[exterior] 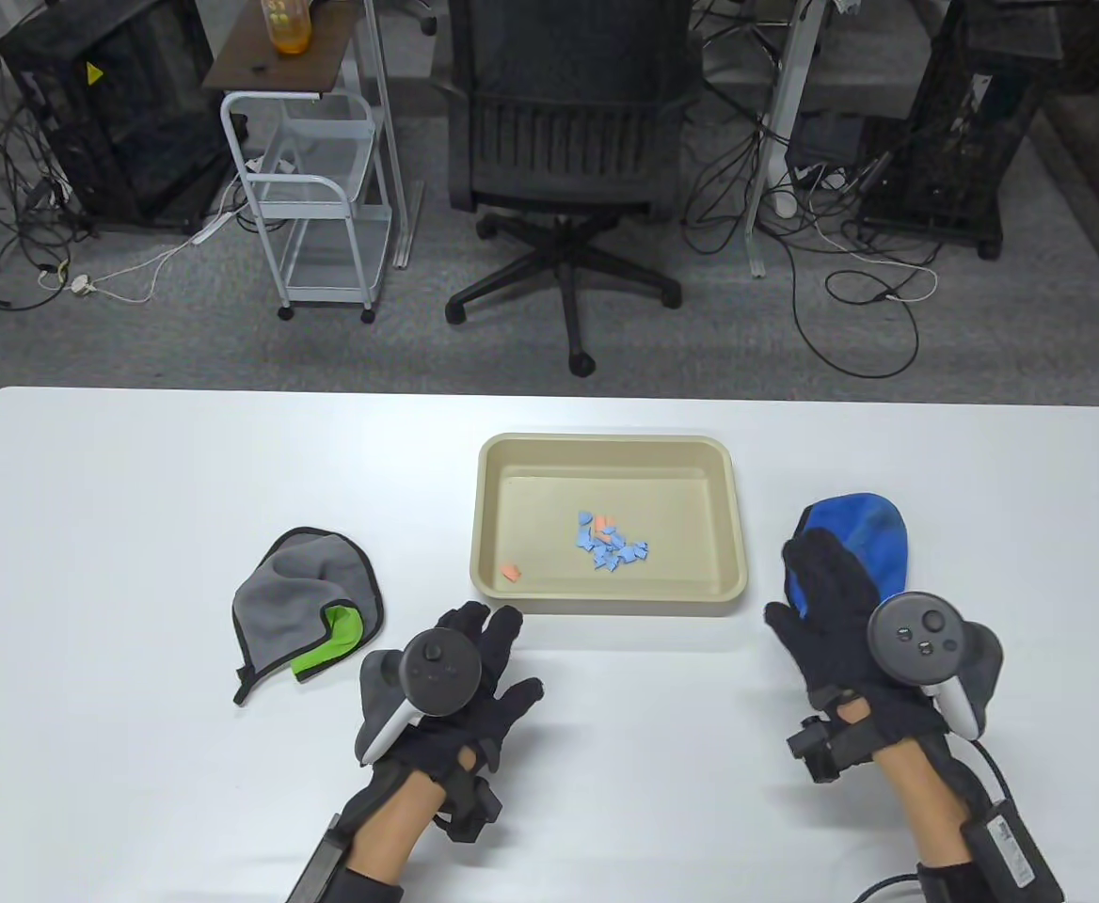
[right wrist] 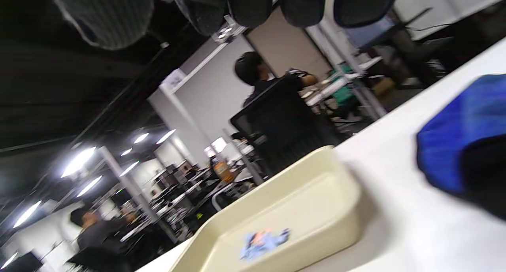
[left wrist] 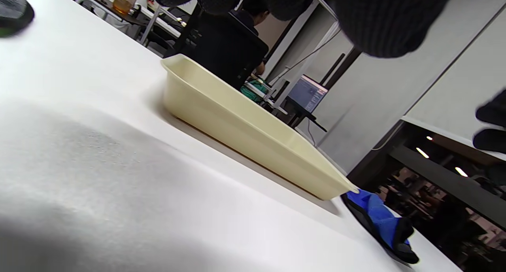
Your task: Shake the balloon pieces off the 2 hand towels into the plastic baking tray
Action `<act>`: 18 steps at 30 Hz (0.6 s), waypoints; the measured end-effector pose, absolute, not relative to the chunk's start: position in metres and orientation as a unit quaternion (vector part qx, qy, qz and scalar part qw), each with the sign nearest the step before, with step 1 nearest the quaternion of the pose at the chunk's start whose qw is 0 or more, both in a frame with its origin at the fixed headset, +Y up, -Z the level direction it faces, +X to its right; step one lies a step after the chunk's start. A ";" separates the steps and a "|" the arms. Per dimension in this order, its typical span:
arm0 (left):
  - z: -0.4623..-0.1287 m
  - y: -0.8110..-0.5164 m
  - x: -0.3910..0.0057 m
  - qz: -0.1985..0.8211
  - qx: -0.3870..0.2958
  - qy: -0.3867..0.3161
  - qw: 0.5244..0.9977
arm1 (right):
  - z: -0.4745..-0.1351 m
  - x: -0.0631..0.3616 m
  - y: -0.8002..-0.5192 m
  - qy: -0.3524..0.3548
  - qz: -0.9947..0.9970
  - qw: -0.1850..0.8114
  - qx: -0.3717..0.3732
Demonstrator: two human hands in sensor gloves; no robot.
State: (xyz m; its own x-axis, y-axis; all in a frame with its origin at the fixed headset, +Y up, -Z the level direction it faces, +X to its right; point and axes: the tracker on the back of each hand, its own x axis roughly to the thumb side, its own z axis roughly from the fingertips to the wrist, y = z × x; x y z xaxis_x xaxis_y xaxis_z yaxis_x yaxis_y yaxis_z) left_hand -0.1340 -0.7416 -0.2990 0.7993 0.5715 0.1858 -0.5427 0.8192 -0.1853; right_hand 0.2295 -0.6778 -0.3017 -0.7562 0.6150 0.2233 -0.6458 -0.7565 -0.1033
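Status: balloon pieces [exterior: 611, 547] lie inside the plastic baking tray [exterior: 738, 527] at table centre. The grey hand towel [exterior: 310, 588] lies crumpled left of the tray; the blue hand towel [exterior: 860, 536] lies right of it. Left hand [exterior: 460, 673]: fingers spread, holding nothing, near the tray's front edge. Right hand [exterior: 832, 611]: fingers extended over the blue towel's near edge, not clamped. Shaking appears complete; next action, if required, is withdrawing both hands
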 end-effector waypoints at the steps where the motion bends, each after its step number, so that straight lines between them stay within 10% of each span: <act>1: -0.298 -0.741 -0.132 0.297 -0.061 -0.124 0.945 | -0.298 0.215 -0.680 -0.085 0.936 0.326 0.104; 18: -0.295 -0.751 -0.118 0.298 -0.096 -0.157 0.937 | -0.294 0.144 -0.751 0.046 0.952 0.262 0.150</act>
